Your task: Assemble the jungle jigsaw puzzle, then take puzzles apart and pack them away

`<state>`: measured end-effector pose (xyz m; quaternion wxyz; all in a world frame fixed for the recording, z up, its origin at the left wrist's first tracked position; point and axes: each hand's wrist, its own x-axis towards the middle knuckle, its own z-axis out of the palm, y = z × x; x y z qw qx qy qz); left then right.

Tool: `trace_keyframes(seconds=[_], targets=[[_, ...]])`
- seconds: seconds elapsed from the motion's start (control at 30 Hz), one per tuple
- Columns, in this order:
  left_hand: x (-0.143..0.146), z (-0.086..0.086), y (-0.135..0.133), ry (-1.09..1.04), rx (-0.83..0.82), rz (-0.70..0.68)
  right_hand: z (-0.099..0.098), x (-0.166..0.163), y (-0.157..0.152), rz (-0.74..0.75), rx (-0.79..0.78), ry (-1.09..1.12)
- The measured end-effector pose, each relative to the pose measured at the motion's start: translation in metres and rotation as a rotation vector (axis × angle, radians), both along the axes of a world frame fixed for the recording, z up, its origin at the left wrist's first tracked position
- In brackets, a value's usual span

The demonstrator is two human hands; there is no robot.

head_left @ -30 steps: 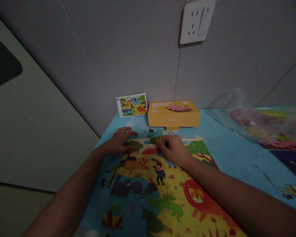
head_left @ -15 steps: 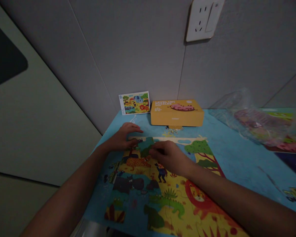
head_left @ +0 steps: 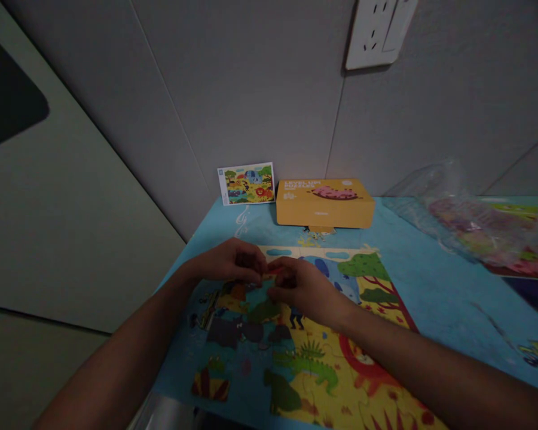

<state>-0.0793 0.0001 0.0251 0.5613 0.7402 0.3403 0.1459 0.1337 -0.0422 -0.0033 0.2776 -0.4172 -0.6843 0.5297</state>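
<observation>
Across the lower frame, blue table [head_left: 430, 286]; at lower centre, animal puzzle [head_left: 323, 370]; behind it, yellow box [head_left: 325, 203]. Mid-frame, left hand [head_left: 233, 263] and right hand [head_left: 302, 286] meeting, fingertips of both pinching a puzzle piece [head_left: 256, 300] just above the puzzle.

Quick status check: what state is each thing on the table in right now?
left hand, pinching the puzzle piece
right hand, pinching it too
puzzle piece, held, tilted
jigsaw puzzle, flat, partly assembled
yellow box, closed
picture card, propped upright
plastic bag, lying, filled
</observation>
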Motion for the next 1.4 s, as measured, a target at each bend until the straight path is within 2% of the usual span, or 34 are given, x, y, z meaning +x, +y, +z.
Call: trace_keyframes(seconds=[0.17, 0.27, 0.37, 0.67, 0.83, 0.97, 1.27, 1.33, 1.4], targets=[[-0.001, -0.005, 0.004, 0.041, 0.029, 0.015, 0.023, -0.003, -0.023, 0.138, -0.113, -0.219], [0.000, -0.007, 0.005, 0.066, 0.027, 0.010, 0.028, -0.008, -0.038, 0.157, -0.063, -0.334], [0.000, -0.007, 0.005, 0.067, 0.029, 0.007, 0.025, -0.010, -0.046, 0.203, 0.016, -0.394], [0.000, -0.006, 0.005, 0.071, 0.064, -0.014, 0.022, -0.010, -0.049, 0.300, 0.187, -0.447], [0.001, -0.005, 0.004, 0.068, 0.087, -0.019, 0.023, -0.006, -0.048, 0.413, 0.337, -0.358], [0.000, -0.005, 0.004, 0.068, 0.114, -0.035, 0.023, -0.004, -0.047, 0.461, 0.343, -0.376], [0.000, -0.004, 0.003, 0.086, 0.085, -0.036, 0.019, -0.005, -0.041, 0.419, 0.271, -0.360], [0.001, -0.010, 0.005, 0.068, 0.069, 0.031, 0.020, -0.005, -0.040, 0.427, 0.276, -0.360], [0.000, -0.019, 0.010, 0.018, 0.121, 0.236, 0.022, -0.005, -0.041, 0.445, 0.343, -0.378]])
